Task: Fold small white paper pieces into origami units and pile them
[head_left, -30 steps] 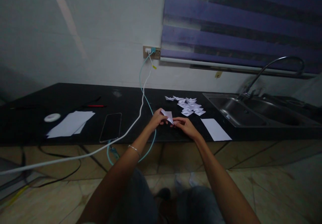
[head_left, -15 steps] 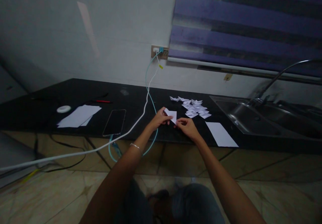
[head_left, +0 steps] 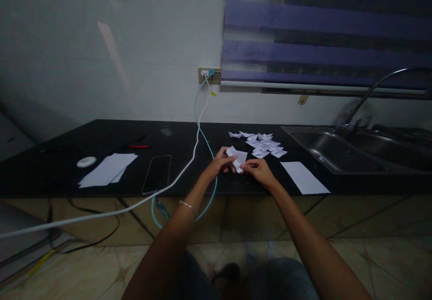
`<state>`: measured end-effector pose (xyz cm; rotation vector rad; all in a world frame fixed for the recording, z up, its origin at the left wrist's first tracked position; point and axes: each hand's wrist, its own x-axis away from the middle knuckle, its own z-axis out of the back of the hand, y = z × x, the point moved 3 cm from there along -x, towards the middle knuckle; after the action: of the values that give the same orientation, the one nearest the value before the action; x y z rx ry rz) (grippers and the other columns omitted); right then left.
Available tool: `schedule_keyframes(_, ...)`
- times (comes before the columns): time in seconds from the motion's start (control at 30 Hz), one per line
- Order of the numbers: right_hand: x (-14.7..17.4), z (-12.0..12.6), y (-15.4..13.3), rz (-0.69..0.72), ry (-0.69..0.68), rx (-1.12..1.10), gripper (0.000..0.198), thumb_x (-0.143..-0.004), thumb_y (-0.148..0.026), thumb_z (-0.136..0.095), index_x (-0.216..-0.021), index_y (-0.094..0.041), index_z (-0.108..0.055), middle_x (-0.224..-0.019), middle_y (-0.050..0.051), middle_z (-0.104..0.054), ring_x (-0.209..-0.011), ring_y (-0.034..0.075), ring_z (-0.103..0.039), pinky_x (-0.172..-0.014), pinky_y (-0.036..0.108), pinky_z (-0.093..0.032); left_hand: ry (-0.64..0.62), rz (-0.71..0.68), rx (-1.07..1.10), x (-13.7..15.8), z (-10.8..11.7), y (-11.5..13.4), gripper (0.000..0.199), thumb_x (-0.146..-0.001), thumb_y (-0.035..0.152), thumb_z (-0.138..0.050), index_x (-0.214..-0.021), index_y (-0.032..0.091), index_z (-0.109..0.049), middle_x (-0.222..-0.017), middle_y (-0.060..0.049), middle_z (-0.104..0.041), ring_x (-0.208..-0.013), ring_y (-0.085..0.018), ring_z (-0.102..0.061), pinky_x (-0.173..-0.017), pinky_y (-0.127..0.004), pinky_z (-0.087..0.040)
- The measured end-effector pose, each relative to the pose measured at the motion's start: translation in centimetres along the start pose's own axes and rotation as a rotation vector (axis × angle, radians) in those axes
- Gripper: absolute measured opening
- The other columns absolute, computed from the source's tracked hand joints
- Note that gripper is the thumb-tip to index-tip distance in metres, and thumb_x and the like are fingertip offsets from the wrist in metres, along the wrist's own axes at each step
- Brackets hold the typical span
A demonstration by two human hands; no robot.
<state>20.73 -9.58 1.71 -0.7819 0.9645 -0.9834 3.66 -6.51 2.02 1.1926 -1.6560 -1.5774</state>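
L hand [head_left: 222, 162] & R hand [head_left: 259, 171], each grip pinching folded paper [head_left: 241, 157]; paper boats [head_left: 260, 152] nearby

A phone [head_left: 157, 172] lies on the black counter [head_left: 178, 139], well apart from the steel sink [head_left: 332, 152].

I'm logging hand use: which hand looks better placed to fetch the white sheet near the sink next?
Probably the right hand: the white sheet lies to its right, while the left hand is farther off. Both hands hold the folded paper, so the right would need to let go first.
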Motion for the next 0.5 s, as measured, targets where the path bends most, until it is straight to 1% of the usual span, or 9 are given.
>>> schedule_keyframes(0.07,-0.05,0.22,0.30,-0.025,0.039,-0.025,0.030,-0.075,-0.043,-0.067,-0.067,-0.014,-0.070,-0.062,0.004,-0.066,-0.054,0.014,-0.053,-0.054,0.026,-0.037,-0.091,0.034,0.054,-0.18,0.08,-0.09,0.061,-0.065,0.039,-0.071,-0.115,0.018,-0.043,-0.076,-0.002,-0.065,-0.052,-0.014,-0.063,-0.037,-0.015,-0.027)
schedule_keyframes(0.13,-0.10,0.34,0.47,-0.022,0.055,-0.039,0.031,-0.075,-0.044,-0.067,-0.066,-0.015,-0.070,-0.062,0.004,-0.066,-0.055,0.014,-0.053,-0.054,0.026,-0.037,-0.178,0.075,0.058,-0.27,0.12,-0.25,0.059,-0.060,0.033,-0.073,-0.110,0.014,-0.050,-0.079,-0.005,-0.066,-0.057,-0.014,-0.063,-0.038,-0.016,-0.028)
schedule_keyframes(0.17,-0.12,0.35,0.50,-0.013,0.048,-0.040,0.031,-0.076,-0.044,-0.067,-0.067,-0.015,-0.070,-0.062,0.004,-0.066,-0.056,0.014,-0.053,-0.055,0.026,-0.037,-0.196,0.085,0.039,-0.29,0.17,-0.32,0.055,-0.059,0.032,-0.073,-0.106,0.012,-0.054,-0.078,-0.005,-0.066,-0.058,-0.013,-0.062,-0.039,-0.016,-0.029)
schedule_keyframes(0.23,-0.13,0.23,0.47,0.007,0.001,-0.030,0.031,-0.078,-0.044,-0.065,-0.069,-0.015,-0.070,-0.063,0.003,-0.065,-0.059,0.014,-0.054,-0.058,0.026,-0.038,-0.178,0.074,-0.036,-0.27,0.27,-0.41,0.045,-0.063,0.033,-0.072,-0.099,0.010,-0.060,-0.074,-0.005,-0.065,-0.057,-0.011,-0.059,-0.041,-0.016,-0.028)
schedule_keyframes(0.3,-0.09,0.07,0.37,0.021,-0.062,-0.018,0.032,-0.080,-0.044,-0.062,-0.071,-0.015,-0.071,-0.066,0.003,-0.066,-0.062,0.015,-0.055,-0.061,0.026,-0.039,-0.136,0.031,-0.130,-0.20,0.26,-0.37,0.039,-0.068,0.038,-0.070,-0.095,0.010,-0.063,-0.071,-0.004,-0.065,-0.055,-0.009,-0.056,-0.043,-0.017,-0.028)
schedule_keyframes(0.4,0.07,-0.03,0.14,0.030,-0.120,-0.011,0.032,-0.082,-0.044,-0.059,-0.075,-0.015,-0.072,-0.073,0.004,-0.069,-0.067,0.016,-0.057,-0.066,0.027,-0.040,-0.131,-0.029,-0.211,-0.01,-0.04,-0.18,0.038,-0.072,0.045,-0.068,-0.087,0.010,-0.064,-0.073,-0.004,-0.065,-0.056,-0.008,-0.055,-0.046,-0.017,-0.031)
schedule_keyframes(0.5,0.26,-0.02,-0.15,0.028,-0.159,-0.036,0.031,-0.083,-0.042,-0.058,-0.078,-0.015,-0.072,-0.080,0.005,-0.070,-0.072,0.017,-0.058,-0.068,0.027,-0.041,-0.144,-0.065,-0.207,0.10,-0.23,0.02,0.038,-0.073,0.046,-0.068,-0.083,0.010,-0.063,-0.072,-0.005,-0.064,-0.057,-0.008,-0.054,-0.048,-0.017,-0.032)
